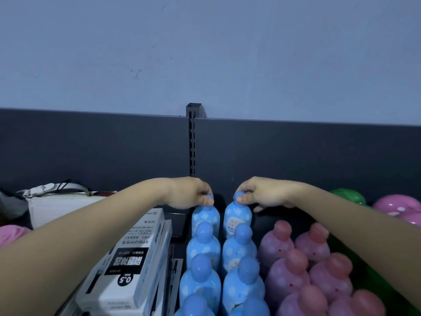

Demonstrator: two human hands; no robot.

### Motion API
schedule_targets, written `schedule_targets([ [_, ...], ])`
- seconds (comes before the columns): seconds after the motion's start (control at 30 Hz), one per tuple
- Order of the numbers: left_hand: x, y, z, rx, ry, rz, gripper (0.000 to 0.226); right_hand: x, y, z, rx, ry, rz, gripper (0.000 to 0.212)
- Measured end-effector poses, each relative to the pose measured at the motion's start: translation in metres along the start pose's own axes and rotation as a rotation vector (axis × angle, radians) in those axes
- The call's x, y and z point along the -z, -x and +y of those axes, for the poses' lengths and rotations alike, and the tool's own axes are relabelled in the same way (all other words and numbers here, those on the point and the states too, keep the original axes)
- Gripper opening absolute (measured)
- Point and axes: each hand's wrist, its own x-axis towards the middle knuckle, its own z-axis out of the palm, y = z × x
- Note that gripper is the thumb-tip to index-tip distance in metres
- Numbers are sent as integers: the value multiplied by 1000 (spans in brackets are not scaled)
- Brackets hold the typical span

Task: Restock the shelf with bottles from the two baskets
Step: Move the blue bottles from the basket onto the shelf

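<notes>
A: Entry one: blue bottles, spotted, domed caps. Location?

B: Upright on the shelf, two rows running near to far. Pink bottles just right, white boxes just left. Baskets: not in view.

A: Hands?

B: Left hand pinches the cap of the far-left bottle. Right hand pinches the cap of the far-right bottle. Fingers curl round each cap, and both bottles look set down at the far end of their rows.

A: Handling?

B: Judged: stiff plastic, light to moderate weight, smooth and likely a little slippery. Tall and narrow, so apt to topple neighbours. The cap serves for nudging into line; for carrying, take the body below the shoulder.
</notes>
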Motion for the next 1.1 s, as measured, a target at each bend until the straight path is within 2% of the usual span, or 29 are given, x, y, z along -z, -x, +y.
schedule_targets([
  [0.4, -3, 18, 7, -63, -30, -47, 30, -13, 25, -8, 55, 53, -65, 14],
  [0.5, -6, 19, 7, -69, -37, -25, 34, -14, 31, -12, 68, 129, -11, 23],
  [0.57, -5, 21, 7, -74, -67, 5, 41, -14, 34, -14, 77, 99, 39, 28],
  [0.7, 3, 35, 10, -102, -85, 122, 45, -11, 46, -20, 125, 19, 163, 28],
  [0.8, 6, 56, 17, -99, -133, 264, 31, -9, 66, -30, 195, 184, 273, 33],
  [0.97, -8, 118, 46, -93, -117, 534, 18, -5, 114, -44, 326, 376, 332, 37],
  [1.1, -42, 179, 72, -41, -81, 683, 13, -11, 161, -49, 458, 347, 413, 34],
])
